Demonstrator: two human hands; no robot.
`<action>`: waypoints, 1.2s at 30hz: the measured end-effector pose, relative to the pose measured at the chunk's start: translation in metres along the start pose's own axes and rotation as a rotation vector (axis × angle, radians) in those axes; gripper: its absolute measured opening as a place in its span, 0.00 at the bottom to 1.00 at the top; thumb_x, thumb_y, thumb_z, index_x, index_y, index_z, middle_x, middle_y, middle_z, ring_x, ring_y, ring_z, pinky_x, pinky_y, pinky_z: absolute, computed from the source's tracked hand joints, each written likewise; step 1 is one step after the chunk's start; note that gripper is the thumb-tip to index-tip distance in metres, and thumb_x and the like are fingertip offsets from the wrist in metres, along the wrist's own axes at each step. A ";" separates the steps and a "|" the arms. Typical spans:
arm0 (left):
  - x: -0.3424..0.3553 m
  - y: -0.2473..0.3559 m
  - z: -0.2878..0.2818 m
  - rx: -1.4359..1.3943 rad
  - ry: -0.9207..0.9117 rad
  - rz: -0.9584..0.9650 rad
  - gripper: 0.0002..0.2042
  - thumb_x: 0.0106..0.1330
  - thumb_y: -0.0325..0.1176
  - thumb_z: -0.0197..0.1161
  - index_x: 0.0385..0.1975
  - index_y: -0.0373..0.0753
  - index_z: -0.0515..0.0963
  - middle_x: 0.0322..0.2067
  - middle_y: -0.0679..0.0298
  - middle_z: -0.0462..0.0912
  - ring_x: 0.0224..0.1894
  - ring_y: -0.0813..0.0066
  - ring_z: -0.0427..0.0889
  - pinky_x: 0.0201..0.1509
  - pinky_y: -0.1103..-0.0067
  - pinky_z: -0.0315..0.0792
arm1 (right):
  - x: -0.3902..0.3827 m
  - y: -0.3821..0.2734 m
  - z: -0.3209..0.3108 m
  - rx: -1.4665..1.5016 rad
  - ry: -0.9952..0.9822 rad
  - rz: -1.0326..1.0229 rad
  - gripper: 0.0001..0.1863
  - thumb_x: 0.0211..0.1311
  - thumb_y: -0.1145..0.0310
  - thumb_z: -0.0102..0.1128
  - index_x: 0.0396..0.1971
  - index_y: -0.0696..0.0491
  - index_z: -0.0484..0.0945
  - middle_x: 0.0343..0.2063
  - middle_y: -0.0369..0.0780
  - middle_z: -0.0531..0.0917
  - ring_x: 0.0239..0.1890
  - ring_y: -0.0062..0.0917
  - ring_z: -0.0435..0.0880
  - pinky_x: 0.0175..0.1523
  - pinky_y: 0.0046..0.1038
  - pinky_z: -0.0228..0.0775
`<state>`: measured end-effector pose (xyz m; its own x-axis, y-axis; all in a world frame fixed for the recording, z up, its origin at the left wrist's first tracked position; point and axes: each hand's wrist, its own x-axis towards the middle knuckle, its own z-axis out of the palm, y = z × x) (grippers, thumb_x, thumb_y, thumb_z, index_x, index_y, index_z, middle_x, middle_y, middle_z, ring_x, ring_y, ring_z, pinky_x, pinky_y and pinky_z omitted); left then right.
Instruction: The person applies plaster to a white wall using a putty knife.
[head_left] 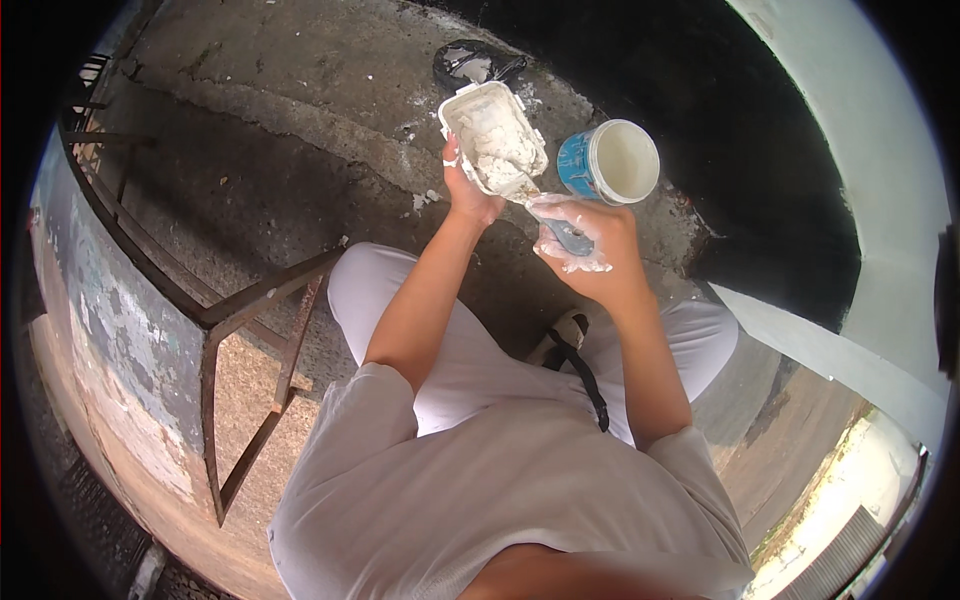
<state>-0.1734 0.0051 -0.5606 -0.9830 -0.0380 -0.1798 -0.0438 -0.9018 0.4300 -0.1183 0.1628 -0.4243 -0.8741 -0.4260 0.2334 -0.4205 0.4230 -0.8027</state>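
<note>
My left hand point(469, 190) is closed round the near left side of a white rectangular tub point(447, 112), holding it up and tilted. Thick white paste point(500, 145) fills much of the tub. My right hand point(600, 235), smeared with white paste, grips the grey handle of a putty knife point(570, 238). Its blade reaches to the tub's near right corner, touching the paste there. Just beyond my right hand stands a round bucket point(577, 165), white inside with a blue printed side.
A black plastic bag point(480, 65) with something whitish in it lies on the concrete floor beyond the tub. At left is a rusty metal frame point(255, 300) with a worn panel point(125, 330). A black wall surface point(740, 130) with a white border point(890, 170) rises at right.
</note>
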 end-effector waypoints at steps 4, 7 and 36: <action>0.004 -0.005 0.003 -0.057 0.001 -0.074 0.40 0.66 0.66 0.48 0.69 0.41 0.62 0.62 0.55 0.74 0.61 0.53 0.76 0.64 0.56 0.72 | 0.016 0.005 -0.021 0.279 0.126 0.423 0.11 0.64 0.70 0.68 0.41 0.61 0.84 0.28 0.41 0.86 0.26 0.24 0.87 0.30 0.23 0.76; 0.008 -0.005 -0.006 -0.101 -0.061 -0.127 0.41 0.64 0.66 0.51 0.69 0.40 0.61 0.61 0.50 0.74 0.59 0.47 0.77 0.63 0.54 0.73 | 0.022 0.015 -0.030 0.338 0.216 0.598 0.17 0.70 0.63 0.63 0.42 0.64 0.83 0.25 0.40 0.84 0.19 0.20 0.83 0.21 0.18 0.70; -0.010 0.026 -0.009 0.003 0.006 -0.216 0.34 0.74 0.59 0.44 0.69 0.39 0.63 0.62 0.55 0.74 0.62 0.58 0.77 0.66 0.61 0.70 | -0.018 0.012 -0.005 -0.443 -0.194 0.162 0.20 0.60 0.71 0.65 0.53 0.56 0.81 0.35 0.47 0.83 0.37 0.45 0.83 0.42 0.42 0.75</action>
<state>-0.1634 -0.0213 -0.5553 -0.9497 0.1534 -0.2731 -0.2538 -0.8879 0.3836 -0.1091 0.1797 -0.4354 -0.8929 -0.4500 -0.0151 -0.3827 0.7763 -0.5009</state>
